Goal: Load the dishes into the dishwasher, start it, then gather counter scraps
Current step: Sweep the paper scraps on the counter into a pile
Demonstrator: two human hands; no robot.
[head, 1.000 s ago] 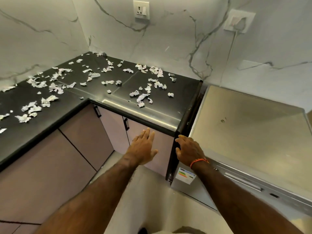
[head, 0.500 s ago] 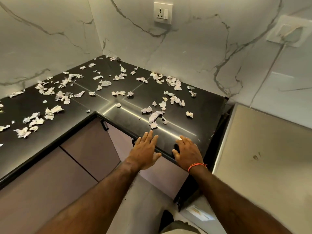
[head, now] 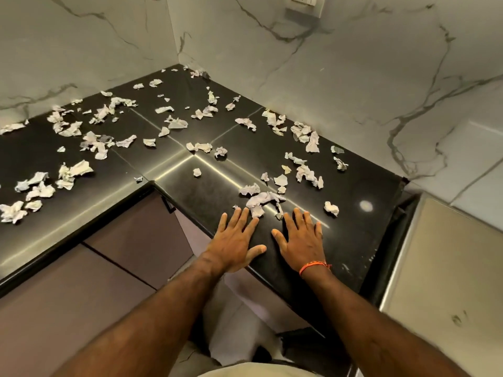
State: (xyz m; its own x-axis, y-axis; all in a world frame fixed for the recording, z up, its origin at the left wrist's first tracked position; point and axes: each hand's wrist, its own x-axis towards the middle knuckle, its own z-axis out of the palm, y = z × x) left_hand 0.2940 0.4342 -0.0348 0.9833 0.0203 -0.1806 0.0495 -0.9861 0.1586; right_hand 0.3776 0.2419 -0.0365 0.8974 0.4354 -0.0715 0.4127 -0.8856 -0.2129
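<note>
A glossy black L-shaped stone tabletop (head: 353, 240) is seen from above, set into a corner of white marble-veined wall (head: 353, 91). Torn, crumpled white paper scraps (head: 174, 123) are scattered over most of it, thicker along the left arm and the back of the right arm. Both hands are laid palm-down near the front edge of the right arm, side by side, thumbs toward each other but apart.

The left hand (head: 236, 240) is flat with fingers (head: 241, 219) straight and slightly spread; nothing is held. Its fingertips are touching or just short of a larger crumpled white paper wad (head: 261, 201); exact contact cannot be told. The heel of this hand hangs over the tabletop edge.

The right hand (head: 302, 238) is also flat, fingers straight and slightly spread, nothing held. A thin orange thread bracelet (head: 313, 266) is worn on its wrist. A small paper bit (head: 279, 213) lies just beside its index fingertip. A single crumpled white scrap (head: 331, 208) lies near, to the right of and beyond this hand, untouched.

Mauve flat-front cabinet doors (head: 136, 240) are seen below the tabletop. A brushed metal appliance top (head: 449, 268) is at the right, beside the tabletop end, with a dark gap between. The lower part of a white wall socket (head: 303, 6) is seen at the upper edge.
</note>
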